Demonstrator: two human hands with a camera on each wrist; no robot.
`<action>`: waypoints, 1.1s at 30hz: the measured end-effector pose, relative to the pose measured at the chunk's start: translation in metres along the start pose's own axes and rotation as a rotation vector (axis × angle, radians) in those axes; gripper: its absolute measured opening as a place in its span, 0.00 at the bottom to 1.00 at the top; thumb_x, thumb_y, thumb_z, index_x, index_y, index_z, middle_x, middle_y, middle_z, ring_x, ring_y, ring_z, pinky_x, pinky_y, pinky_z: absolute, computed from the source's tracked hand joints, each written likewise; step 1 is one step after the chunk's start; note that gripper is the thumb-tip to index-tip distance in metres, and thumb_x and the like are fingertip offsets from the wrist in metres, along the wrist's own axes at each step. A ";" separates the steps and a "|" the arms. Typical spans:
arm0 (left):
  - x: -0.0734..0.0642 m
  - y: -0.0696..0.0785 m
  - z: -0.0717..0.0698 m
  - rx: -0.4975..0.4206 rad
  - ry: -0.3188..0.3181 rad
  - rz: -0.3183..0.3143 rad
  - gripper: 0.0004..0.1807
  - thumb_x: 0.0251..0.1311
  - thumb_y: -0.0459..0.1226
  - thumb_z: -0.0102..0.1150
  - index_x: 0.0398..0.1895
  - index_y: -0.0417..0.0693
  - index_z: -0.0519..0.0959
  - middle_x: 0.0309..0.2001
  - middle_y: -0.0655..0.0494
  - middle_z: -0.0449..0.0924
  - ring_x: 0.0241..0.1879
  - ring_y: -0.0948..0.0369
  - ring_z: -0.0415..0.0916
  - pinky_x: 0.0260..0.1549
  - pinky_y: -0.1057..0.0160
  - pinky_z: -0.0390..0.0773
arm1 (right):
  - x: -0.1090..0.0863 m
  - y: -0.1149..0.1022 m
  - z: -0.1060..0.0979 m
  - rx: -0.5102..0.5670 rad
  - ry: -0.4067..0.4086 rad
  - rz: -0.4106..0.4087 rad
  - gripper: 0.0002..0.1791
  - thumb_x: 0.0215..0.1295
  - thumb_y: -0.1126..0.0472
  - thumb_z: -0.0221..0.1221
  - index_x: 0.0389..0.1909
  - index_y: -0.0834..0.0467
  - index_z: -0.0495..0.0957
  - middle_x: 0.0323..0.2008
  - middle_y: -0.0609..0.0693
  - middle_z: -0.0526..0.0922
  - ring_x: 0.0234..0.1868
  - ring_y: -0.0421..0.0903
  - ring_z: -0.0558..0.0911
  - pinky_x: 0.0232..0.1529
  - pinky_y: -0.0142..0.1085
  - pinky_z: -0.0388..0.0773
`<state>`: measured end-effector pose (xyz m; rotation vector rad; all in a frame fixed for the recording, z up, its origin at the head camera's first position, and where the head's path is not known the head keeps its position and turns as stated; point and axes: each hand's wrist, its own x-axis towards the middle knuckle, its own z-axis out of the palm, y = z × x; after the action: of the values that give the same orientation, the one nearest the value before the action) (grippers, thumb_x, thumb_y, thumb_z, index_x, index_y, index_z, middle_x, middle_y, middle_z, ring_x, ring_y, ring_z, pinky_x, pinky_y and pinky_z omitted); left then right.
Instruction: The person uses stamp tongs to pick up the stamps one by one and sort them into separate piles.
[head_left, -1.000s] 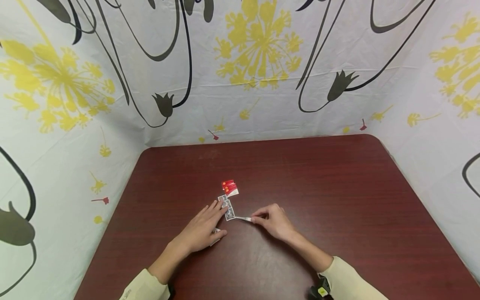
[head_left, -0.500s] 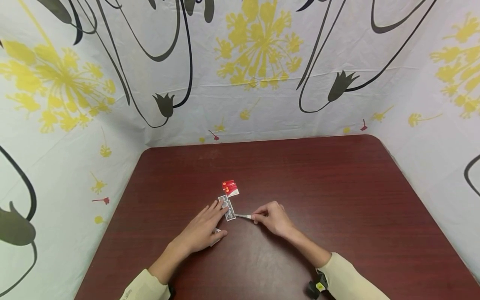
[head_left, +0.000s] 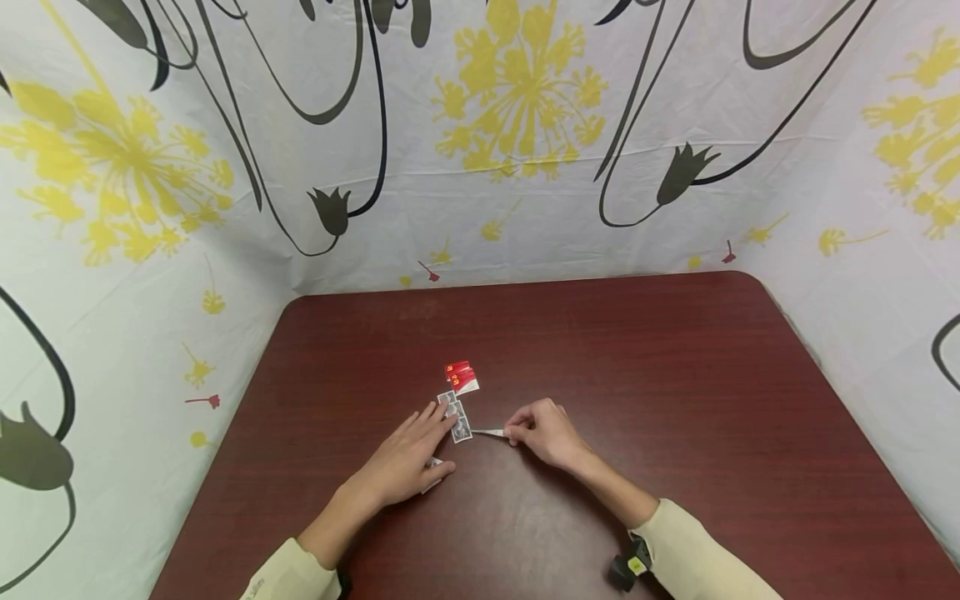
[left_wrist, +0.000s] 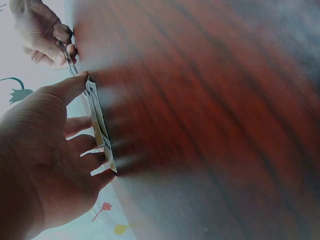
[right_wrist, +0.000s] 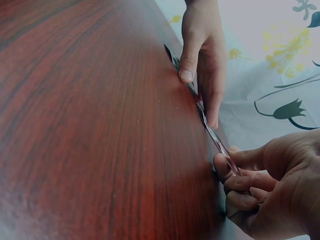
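Note:
My left hand (head_left: 408,454) lies spread over small stamp-like grey-and-white picture pieces (head_left: 461,429), its fingertips on their left side. Another such piece (head_left: 432,473) shows partly from under that hand, beside the thumb; the palm hides the rest. In my right hand (head_left: 551,433), thumb and fingers pinch slim metal tweezers (head_left: 491,432). Their tip points left, right at the edge of the lowest grey piece. The right wrist view shows the tweezers (right_wrist: 220,145) slanting from the pinching fingers towards the left hand (right_wrist: 202,60). Seen from the left wrist, the pieces (left_wrist: 97,117) lie along the fingertips.
Two red pieces (head_left: 461,377) with yellow emblems overlap just beyond the grey ones. Everything lies on a dark red-brown wooden table (head_left: 637,358). A white cloth (head_left: 390,242) with yellow and grey flowers hangs behind and at both sides.
The right forearm has shifted slightly, and the tweezers have tilted a little while staying by the grey piece's edge. The left hand and the pieces keep their places.

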<state>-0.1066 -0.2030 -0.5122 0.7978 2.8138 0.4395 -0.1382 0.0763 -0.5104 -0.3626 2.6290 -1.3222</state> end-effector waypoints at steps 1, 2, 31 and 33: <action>0.000 0.000 0.000 -0.002 0.003 -0.001 0.43 0.74 0.53 0.64 0.84 0.47 0.61 0.84 0.44 0.53 0.83 0.47 0.49 0.79 0.44 0.52 | 0.000 0.000 0.000 0.000 0.001 0.000 0.06 0.66 0.65 0.72 0.30 0.53 0.91 0.20 0.40 0.86 0.25 0.35 0.81 0.40 0.36 0.76; 0.000 0.000 0.000 -0.004 0.003 -0.001 0.43 0.74 0.53 0.64 0.84 0.47 0.61 0.84 0.44 0.53 0.83 0.47 0.49 0.79 0.44 0.52 | 0.001 0.000 0.000 0.001 0.002 -0.003 0.06 0.66 0.65 0.72 0.30 0.53 0.91 0.20 0.40 0.86 0.25 0.35 0.81 0.40 0.36 0.76; 0.001 0.000 0.000 -0.022 0.001 -0.002 0.41 0.73 0.52 0.66 0.83 0.48 0.63 0.83 0.44 0.55 0.83 0.46 0.49 0.79 0.43 0.53 | 0.012 0.000 0.002 0.003 0.024 -0.024 0.05 0.66 0.64 0.72 0.30 0.53 0.92 0.21 0.40 0.87 0.26 0.37 0.84 0.42 0.39 0.79; 0.001 0.000 0.000 -0.026 0.005 0.001 0.41 0.73 0.52 0.66 0.83 0.47 0.64 0.83 0.43 0.55 0.83 0.45 0.50 0.78 0.42 0.53 | 0.013 0.000 0.002 0.005 0.028 -0.021 0.05 0.66 0.64 0.73 0.30 0.53 0.92 0.21 0.40 0.87 0.26 0.37 0.84 0.42 0.39 0.79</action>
<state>-0.1075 -0.2020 -0.5118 0.7935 2.8064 0.4770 -0.1499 0.0716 -0.5123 -0.3754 2.6514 -1.3490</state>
